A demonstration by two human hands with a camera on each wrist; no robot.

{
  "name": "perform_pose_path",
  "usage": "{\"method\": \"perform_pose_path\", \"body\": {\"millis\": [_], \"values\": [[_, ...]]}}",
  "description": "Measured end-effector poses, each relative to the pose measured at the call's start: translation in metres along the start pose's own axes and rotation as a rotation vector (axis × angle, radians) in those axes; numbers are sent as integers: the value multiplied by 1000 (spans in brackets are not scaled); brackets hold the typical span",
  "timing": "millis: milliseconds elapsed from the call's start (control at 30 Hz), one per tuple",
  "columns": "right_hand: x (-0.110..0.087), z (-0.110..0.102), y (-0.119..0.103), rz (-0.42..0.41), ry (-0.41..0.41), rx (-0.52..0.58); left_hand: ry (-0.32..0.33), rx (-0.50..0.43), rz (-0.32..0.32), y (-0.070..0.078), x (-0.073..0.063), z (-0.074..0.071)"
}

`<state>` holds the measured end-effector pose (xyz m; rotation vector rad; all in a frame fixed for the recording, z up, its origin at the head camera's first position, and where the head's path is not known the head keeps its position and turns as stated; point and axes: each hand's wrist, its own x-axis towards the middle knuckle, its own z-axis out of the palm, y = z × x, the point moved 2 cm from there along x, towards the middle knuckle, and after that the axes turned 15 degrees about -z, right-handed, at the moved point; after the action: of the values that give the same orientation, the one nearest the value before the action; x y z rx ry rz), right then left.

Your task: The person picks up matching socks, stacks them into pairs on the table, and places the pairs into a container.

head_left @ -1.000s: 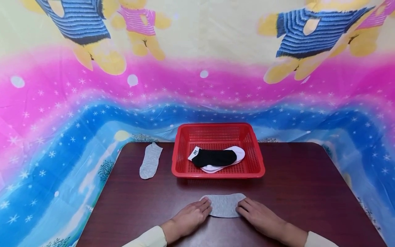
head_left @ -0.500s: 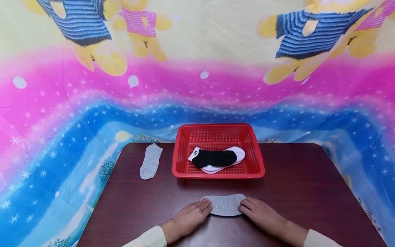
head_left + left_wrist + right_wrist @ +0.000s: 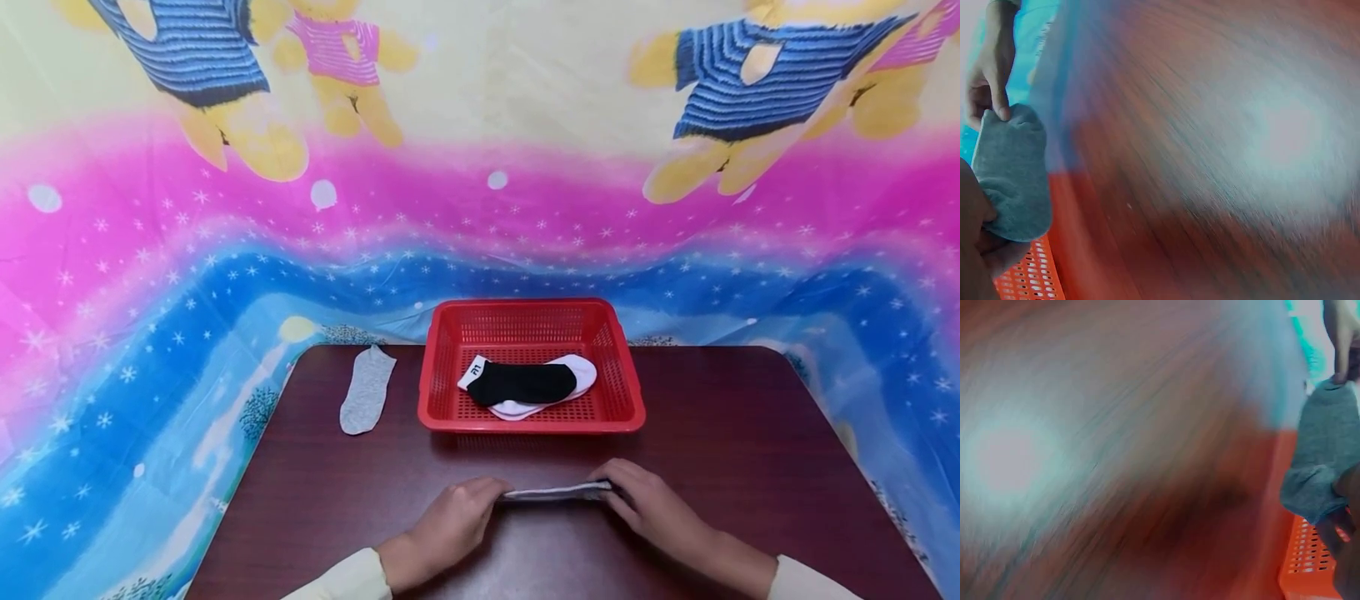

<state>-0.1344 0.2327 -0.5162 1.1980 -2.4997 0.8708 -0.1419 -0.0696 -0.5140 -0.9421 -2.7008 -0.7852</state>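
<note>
A grey ankle sock (image 3: 555, 493) is stretched between my two hands above the table, seen nearly edge-on in the head view. My left hand (image 3: 456, 521) pinches its left end, the rounded toe in the left wrist view, where the sock (image 3: 1013, 169) shows its flat side. With thumb and fingers my right hand (image 3: 652, 504) grips the other end, by the cuff. Another grey sock (image 3: 367, 390) lies flat at the table's back left. Inside the red basket (image 3: 531, 426), a black sock (image 3: 525, 383) with a white cuff rests over a white one (image 3: 581, 373).
The red plastic basket stands at the back middle of the dark brown table (image 3: 322, 508), just beyond my hands. Behind the table hangs a printed cloth (image 3: 480, 217) with cartoon bears, along its back and sides.
The grey sock, lying flat under my fingers before, is now raised and tilted edge-on. Both hands have closed on its ends, and the right hand has moved slightly up and right.
</note>
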Motion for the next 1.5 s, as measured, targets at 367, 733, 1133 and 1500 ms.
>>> {"method": "perform_pose_path", "body": {"millis": [367,733,1133,1500], "values": [[10,-8,11,498,80,556,-203,-698,-641,-6,9,3],[-2,13,30,806,82,760,-286,-904,-825,-21,9,20],[-5,23,35,794,23,585,-271,-828,-905,-26,9,35],[-6,26,38,781,22,547,-283,-806,-954,-23,14,31]]}}
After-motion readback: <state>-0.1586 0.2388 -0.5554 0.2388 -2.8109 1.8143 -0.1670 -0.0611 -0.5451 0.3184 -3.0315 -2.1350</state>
